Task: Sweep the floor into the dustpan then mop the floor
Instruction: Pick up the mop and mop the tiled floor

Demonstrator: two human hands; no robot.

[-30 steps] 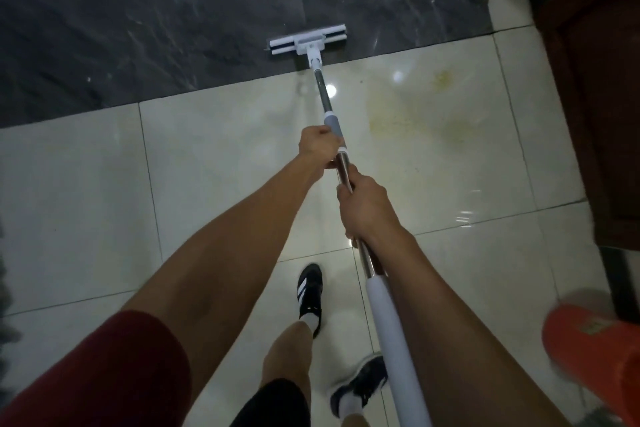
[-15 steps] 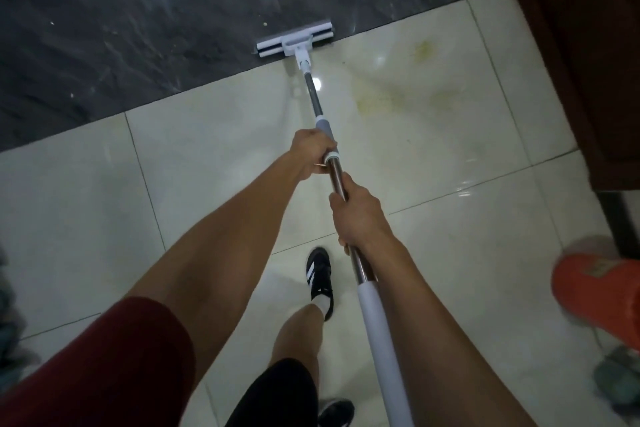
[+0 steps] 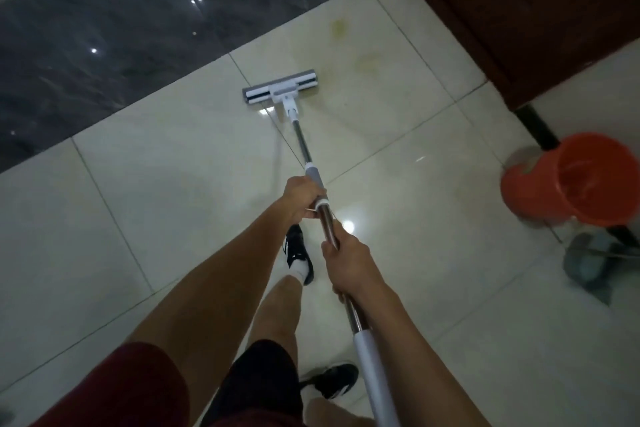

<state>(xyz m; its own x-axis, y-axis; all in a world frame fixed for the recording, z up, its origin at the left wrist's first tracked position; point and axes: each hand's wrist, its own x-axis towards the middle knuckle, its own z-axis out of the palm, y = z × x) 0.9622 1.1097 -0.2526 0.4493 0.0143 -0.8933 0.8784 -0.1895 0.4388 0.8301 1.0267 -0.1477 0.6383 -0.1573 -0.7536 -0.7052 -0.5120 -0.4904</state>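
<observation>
Glossy cream tiles [image 3: 173, 201], flat rectangular mop head [image 3: 280, 91], steel pole [image 3: 303, 146], both hands gripping

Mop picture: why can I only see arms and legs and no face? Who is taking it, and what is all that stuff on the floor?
The camera sits on the person's head and looks down, so you see what they see. The left hand and right hand both grip the mop pole. The flat mop head rests on the pale floor tiles, near the dark shiny tiles. Yellowish stains lie just past it. An orange bucket stands on the right, beside brown wooden furniture. Below are the person's black shoes.
</observation>
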